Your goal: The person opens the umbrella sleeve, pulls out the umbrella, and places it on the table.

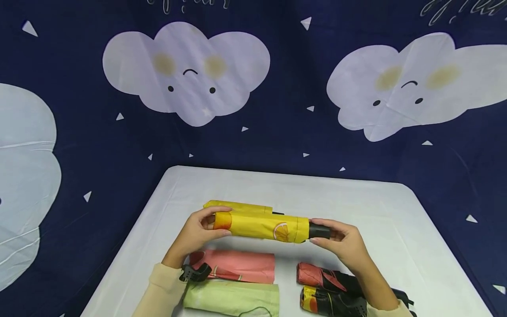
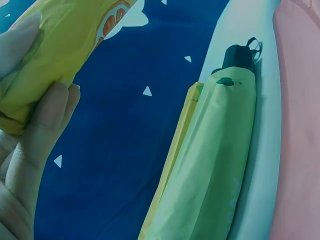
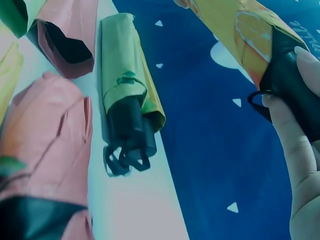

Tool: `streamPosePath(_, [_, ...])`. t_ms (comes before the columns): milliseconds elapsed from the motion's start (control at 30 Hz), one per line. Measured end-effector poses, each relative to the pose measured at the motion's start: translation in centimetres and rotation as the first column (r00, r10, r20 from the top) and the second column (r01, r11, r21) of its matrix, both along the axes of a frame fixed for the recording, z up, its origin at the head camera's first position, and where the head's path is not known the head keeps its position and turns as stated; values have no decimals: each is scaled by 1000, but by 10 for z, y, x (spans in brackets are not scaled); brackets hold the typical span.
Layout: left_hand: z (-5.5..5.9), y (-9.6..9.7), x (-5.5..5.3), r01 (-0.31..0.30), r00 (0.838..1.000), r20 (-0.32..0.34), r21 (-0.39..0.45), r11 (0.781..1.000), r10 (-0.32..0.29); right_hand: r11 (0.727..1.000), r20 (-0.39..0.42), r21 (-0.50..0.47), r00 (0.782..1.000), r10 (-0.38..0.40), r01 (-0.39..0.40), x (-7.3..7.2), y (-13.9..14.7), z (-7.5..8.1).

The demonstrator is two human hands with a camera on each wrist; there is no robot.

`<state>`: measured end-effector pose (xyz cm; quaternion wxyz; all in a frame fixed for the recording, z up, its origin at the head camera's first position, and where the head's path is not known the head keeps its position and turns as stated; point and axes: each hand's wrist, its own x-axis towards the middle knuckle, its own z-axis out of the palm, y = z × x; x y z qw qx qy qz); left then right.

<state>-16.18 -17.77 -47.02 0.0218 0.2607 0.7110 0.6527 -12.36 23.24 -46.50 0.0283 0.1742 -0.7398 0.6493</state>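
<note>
Both hands hold a folded yellow umbrella (image 1: 257, 225) level above the table, with a printed orange slice near its handle end. My left hand (image 1: 198, 230) grips its left end between thumb and fingers. At the other end, my right hand (image 1: 348, 241) pinches the black handle (image 1: 319, 230); a dark wrist loop (image 3: 260, 105) hangs there in the right wrist view. Just behind lies another yellow umbrella (image 1: 241, 206), partly covered in the head view. Both wrist views show a green umbrella (image 2: 207, 155) with a black handle lying alongside it.
Nearer on the white table (image 1: 317, 189) lie a pink sleeve (image 1: 245, 265) and a light green sleeve (image 1: 233, 297). At the right front are a red and black folded umbrella (image 1: 317, 275) and a yellow and black one (image 1: 322, 303), partly hidden by the right forearm. A dark blue cloud-printed cloth (image 1: 285, 145) surrounds the table.
</note>
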Motion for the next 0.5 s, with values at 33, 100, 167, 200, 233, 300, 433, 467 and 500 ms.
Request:
streamPosePath(33, [0, 0, 0, -1, 1000, 7, 2, 1000, 1, 1000, 5, -8, 1000, -2, 2, 0, 2, 0])
streamPosePath(100, [-1, -1, 0, -9, 1000, 12, 3, 1000, 8, 1000, 11, -28, 1000, -7, 8, 1, 6, -1])
streamPosePath(167, [-2, -4, 0, -4, 1000, 18, 18, 1000, 3, 999, 14, -48, 1000, -4, 5, 2, 11, -3])
streamPosePath(200, [-2, -6, -1, 1, 1000, 21, 26, 1000, -2, 999, 10, -54, 1000, 2, -1, 2, 13, -4])
streamPosePath(233, [-3, -8, -1, 7, 1000, 24, 35, 999, -8, 998, 4, -60, 1000, 8, -8, 2, 16, -5])
streamPosePath(300, [-5, -12, -2, 25, 999, 28, 52, 998, -26, 997, -4, -72, 1000, 18, -18, 3, 22, -7])
streamPosePath(433, [-5, -19, -1, 47, 998, 39, 73, 996, -50, 996, 0, -81, 1000, 21, -20, 4, 31, -10])
streamPosePath(467, [-5, -19, -1, 47, 998, 42, 76, 996, -51, 996, 6, -83, 1000, 20, -20, 4, 32, -11])
streamPosePath(500, [-5, -20, -1, 49, 998, 43, 81, 996, -53, 996, 10, -84, 1000, 20, -19, 5, 34, -12])
